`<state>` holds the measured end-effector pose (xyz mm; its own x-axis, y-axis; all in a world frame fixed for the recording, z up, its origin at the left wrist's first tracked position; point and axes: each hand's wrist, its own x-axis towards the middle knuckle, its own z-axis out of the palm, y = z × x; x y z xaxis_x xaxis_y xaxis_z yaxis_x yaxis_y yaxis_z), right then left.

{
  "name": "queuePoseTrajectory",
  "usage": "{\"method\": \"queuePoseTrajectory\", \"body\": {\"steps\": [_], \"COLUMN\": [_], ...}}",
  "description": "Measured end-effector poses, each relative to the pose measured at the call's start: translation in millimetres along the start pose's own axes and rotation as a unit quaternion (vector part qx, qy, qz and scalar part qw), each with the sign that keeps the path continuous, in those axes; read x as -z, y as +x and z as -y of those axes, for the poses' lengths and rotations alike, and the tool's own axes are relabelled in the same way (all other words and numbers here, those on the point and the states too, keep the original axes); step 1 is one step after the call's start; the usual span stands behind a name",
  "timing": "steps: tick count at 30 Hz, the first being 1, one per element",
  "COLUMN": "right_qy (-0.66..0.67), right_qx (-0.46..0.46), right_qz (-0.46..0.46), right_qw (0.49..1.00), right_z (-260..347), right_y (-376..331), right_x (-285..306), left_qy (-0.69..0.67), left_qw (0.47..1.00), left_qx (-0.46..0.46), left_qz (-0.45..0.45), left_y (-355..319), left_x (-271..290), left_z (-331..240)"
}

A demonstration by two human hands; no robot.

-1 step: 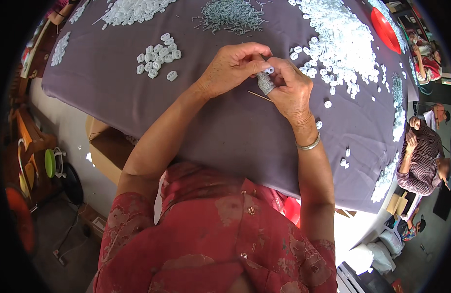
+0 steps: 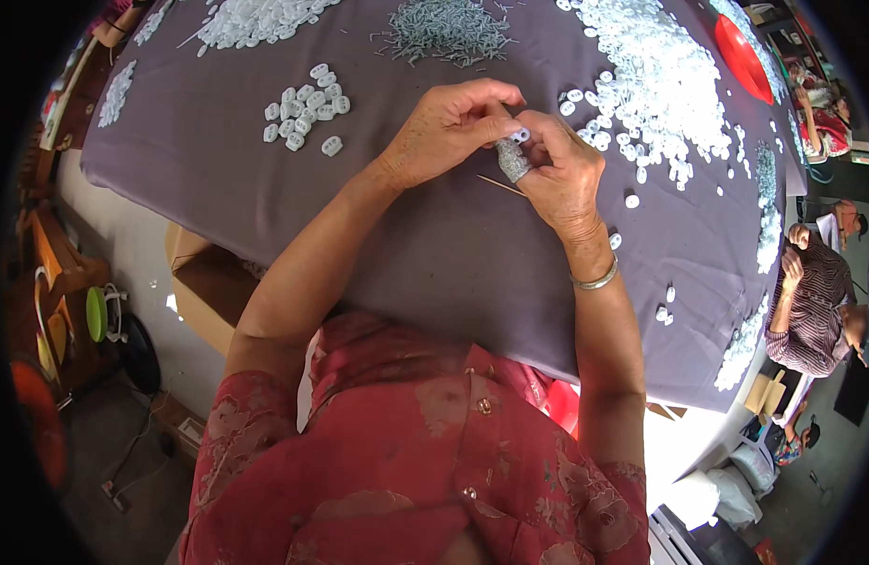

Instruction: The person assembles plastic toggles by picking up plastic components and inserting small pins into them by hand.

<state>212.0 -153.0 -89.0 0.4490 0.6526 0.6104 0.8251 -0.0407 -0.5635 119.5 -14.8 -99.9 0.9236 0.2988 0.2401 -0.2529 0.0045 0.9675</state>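
Both hands, left hand [image 2: 446, 132] and right hand [image 2: 564, 172], unmoved, fingers pinched on small white piece [image 2: 518, 136].

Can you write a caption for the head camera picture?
Both hands pinch a small white plastic piece above a purple cloth.

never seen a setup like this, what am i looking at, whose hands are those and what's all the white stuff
No machine here: a person wears a wide-angle camera on the head, looking down, so the picture bends at its rim. The left hand and right hand meet over a table under a purple cloth. Together they pinch a small white piece and a grey part; a thin stick pokes out below. On the cloth lie white pieces in a small group and a big heap, plus a grey pile. Another person sits at the right.
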Motion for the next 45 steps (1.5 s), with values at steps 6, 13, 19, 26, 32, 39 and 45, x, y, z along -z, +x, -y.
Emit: {"method": "queuePoseTrajectory", "body": {"steps": [6,13,19,26,32,39,45], "right_qy": [-0.008,-0.011,-0.024,0.011,-0.005,0.016,0.065], "right_qx": [-0.001,0.024,0.049,0.024,0.046,0.038,-0.068], "right_qz": [0.006,0.008,0.010,0.031,0.040,-0.010,0.009], "right_qw": [1.000,1.000,0.998,0.999,0.998,0.999,0.996], "right_z": [0.1,-1.5,3.9,8.8,10.0,3.2,6.0], "right_y": [-2.1,-3.6,-2.5,-1.1,-2.7,-7.1,-6.7], "right_x": [-3.7,-6.1,-3.6,-5.6,-8.3,-16.0,-12.0], "left_qy": [0.008,-0.005,-0.021,-0.049,-0.047,-0.051,0.016], "left_qw": [1.000,0.999,0.998,0.993,0.988,0.993,0.999], "left_qx": [0.019,0.026,0.050,0.086,0.108,0.076,0.039], "left_qz": [0.016,0.035,0.043,0.065,0.097,0.071,0.000], "left_y": [0.2,0.3,0.2,-0.2,1.5,1.5,2.0], "left_x": [5.3,7.2,7.2,15.2,23.0,22.6,19.5], "left_z": [-0.5,-4.0,-10.0,-15.5,-18.9,-16.5,-14.0]}}
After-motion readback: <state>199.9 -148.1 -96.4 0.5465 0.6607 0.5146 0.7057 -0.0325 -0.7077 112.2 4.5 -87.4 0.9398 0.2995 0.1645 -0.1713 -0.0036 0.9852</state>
